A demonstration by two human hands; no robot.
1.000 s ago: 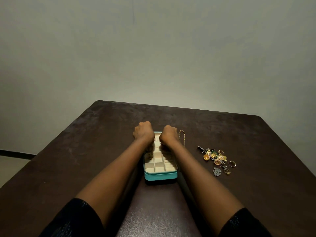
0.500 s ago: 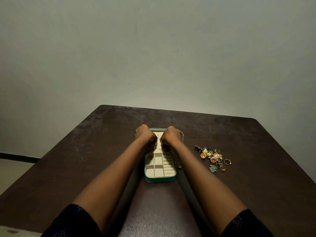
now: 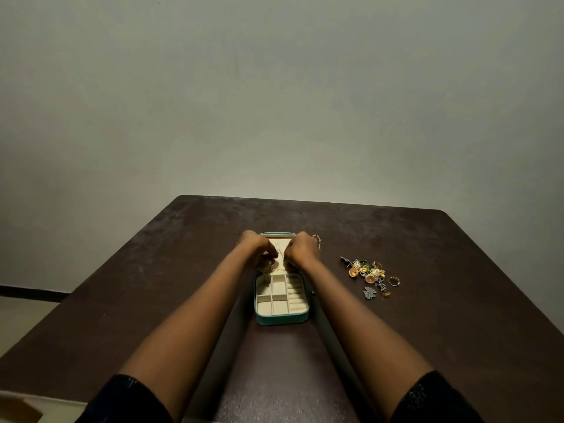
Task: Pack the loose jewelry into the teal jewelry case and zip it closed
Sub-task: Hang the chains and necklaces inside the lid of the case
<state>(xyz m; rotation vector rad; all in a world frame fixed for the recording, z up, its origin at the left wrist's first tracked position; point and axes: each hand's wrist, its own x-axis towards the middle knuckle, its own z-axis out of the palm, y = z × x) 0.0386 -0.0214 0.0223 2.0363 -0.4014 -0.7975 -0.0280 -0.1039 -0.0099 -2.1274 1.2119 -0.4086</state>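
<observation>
- The gold chain (image 3: 279, 270) looks very light, limp and snag-prone. In my judgement it is best pinched near its ends and lowered in slowly, so that it does not knot.
- The left hand (image 3: 256, 250) and right hand (image 3: 302, 249) are both curled. Their fingers (image 3: 265, 264) seem to pinch the chain between them, and a small gold bit hangs under the left ones.
- The teal jewelry case (image 3: 282, 319) lies open on the table (image 3: 152, 285). Its lid is beneath the fingers and its divided tray is just nearer than them.
- The loose jewelry (image 3: 367, 273) is small, hard and slippery. It lies heaped well right of the right fingers.
- A second chain (image 3: 317, 239) lies just beside the right hand, on its outer side.
</observation>
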